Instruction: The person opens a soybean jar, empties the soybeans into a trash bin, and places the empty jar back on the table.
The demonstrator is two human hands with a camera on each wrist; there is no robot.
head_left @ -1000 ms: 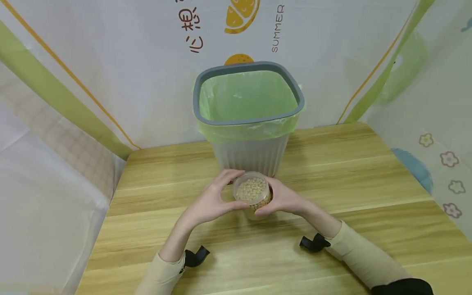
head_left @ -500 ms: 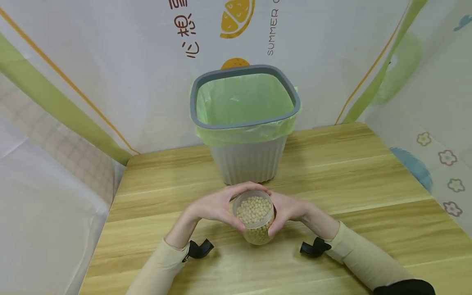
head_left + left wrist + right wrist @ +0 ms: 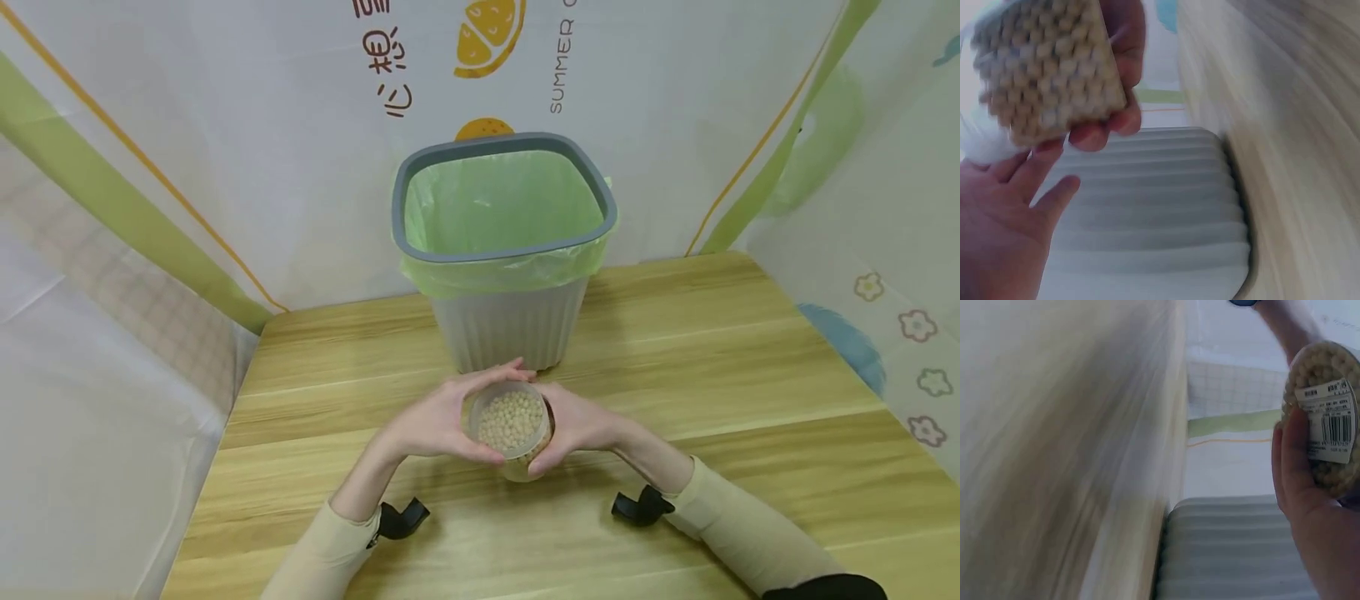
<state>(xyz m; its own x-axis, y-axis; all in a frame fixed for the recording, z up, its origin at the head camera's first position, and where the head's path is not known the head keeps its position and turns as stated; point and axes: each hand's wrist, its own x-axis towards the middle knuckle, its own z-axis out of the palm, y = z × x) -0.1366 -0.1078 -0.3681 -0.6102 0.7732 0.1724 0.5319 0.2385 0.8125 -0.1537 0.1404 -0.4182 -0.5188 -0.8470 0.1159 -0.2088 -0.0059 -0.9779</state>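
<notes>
A small clear jar of pale round beans (image 3: 512,421) is held over the wooden table (image 3: 750,375), just in front of the bin. My left hand (image 3: 438,423) curls round the jar's top rim, fingers over the far side and thumb on the near side. My right hand (image 3: 573,423) grips the jar's body from the right. In the left wrist view the jar (image 3: 1047,69) is blurred above my left palm (image 3: 997,219). The right wrist view shows the jar (image 3: 1325,419) and its barcode label, with my right thumb (image 3: 1291,456) across its side.
A grey ribbed bin (image 3: 510,321) with a green liner (image 3: 502,200) stands at the back middle of the table, just beyond the hands. Printed plastic sheets wall in the table at the back and both sides. Black wrist mounts (image 3: 401,518) sit by my sleeves.
Both hands drew the jar towards me from the bin's base, then eased it slightly back. The left fingers have shifted round the jar's rim.
</notes>
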